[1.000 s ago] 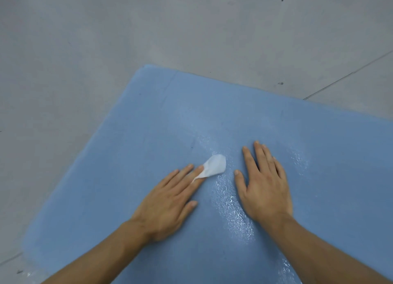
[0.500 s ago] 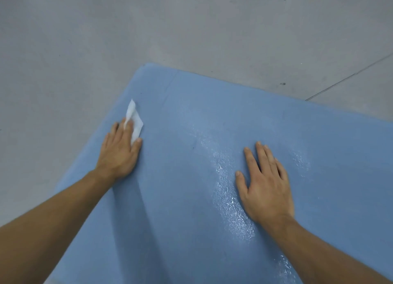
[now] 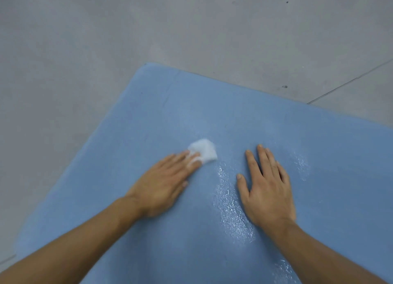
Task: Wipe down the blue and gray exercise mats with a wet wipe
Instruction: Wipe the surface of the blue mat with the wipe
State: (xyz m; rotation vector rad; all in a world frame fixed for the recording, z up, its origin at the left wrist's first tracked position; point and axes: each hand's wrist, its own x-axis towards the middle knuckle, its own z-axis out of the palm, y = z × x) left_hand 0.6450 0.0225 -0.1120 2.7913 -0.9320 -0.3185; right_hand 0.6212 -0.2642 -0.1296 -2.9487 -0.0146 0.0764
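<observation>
A blue exercise mat lies on the floor and fills the lower part of the head view. My left hand lies flat on it near the middle, its straight fingers pressing a crumpled white wet wipe against the surface. The wipe sticks out past my fingertips. My right hand rests palm down on the mat to the right, fingers straight and spread, holding nothing. Wet shiny streaks run between the two hands. No gray mat is in view.
Grey concrete floor surrounds the mat on the left and beyond its far edge. A thin floor seam runs diagonally at the upper right. The mat's far left corner is rounded.
My left hand has swept the wipe from the mat's left edge back to the middle, close to my right hand. My right hand has stayed in place.
</observation>
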